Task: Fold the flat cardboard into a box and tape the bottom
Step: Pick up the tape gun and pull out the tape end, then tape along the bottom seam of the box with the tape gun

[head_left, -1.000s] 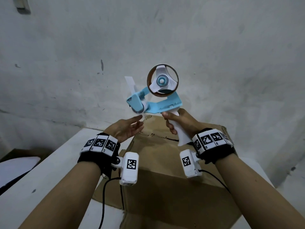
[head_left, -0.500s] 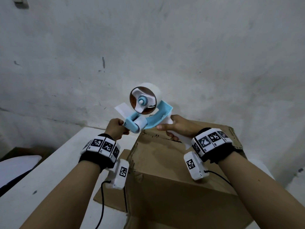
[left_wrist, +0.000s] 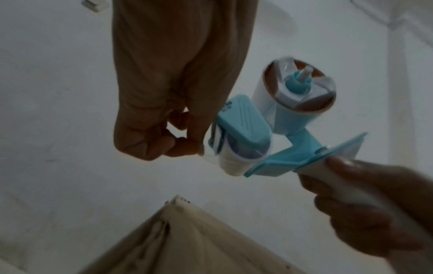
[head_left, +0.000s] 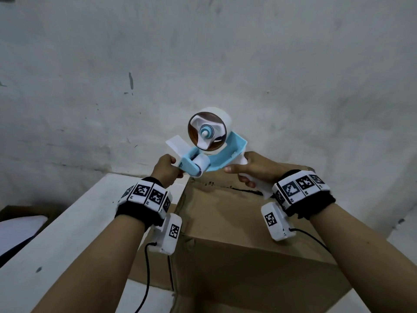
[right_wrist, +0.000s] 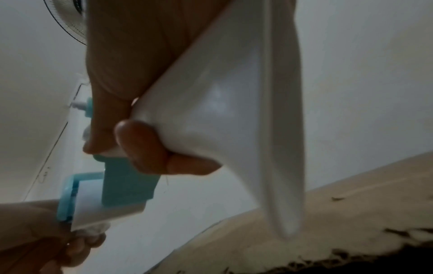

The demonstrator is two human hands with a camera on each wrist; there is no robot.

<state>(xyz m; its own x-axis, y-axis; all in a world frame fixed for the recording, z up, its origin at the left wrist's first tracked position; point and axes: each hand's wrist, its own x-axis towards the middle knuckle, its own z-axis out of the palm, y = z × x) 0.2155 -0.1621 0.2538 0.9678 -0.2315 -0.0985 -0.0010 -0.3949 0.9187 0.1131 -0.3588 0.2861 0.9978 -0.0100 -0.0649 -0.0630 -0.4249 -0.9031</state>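
A brown cardboard box [head_left: 225, 224] stands folded on the white table [head_left: 74, 233], its closed flaps facing up. Above its far edge my right hand [head_left: 244, 173] grips the white handle [right_wrist: 234, 120] of a blue tape dispenser [head_left: 216, 159] carrying a white tape roll [head_left: 208, 132]. My left hand [head_left: 177, 171] is curled at the dispenser's front roller [left_wrist: 241, 148]. In the left wrist view its thumb and forefinger pinch the clear tape end [left_wrist: 207, 155]. The box corner [left_wrist: 185, 228] lies just below both hands.
A stained grey wall [head_left: 203, 53] rises right behind the table. A flat cardboard piece [head_left: 153, 272] sticks out from under the box on the left. A dark box with white contents [head_left: 20, 224] sits off the table's left side. Wrist camera cables hang below both forearms.
The dispenser has come down from a raised position to just above the box's far edge. My left hand went from open fingers to a pinch at the dispenser's front.
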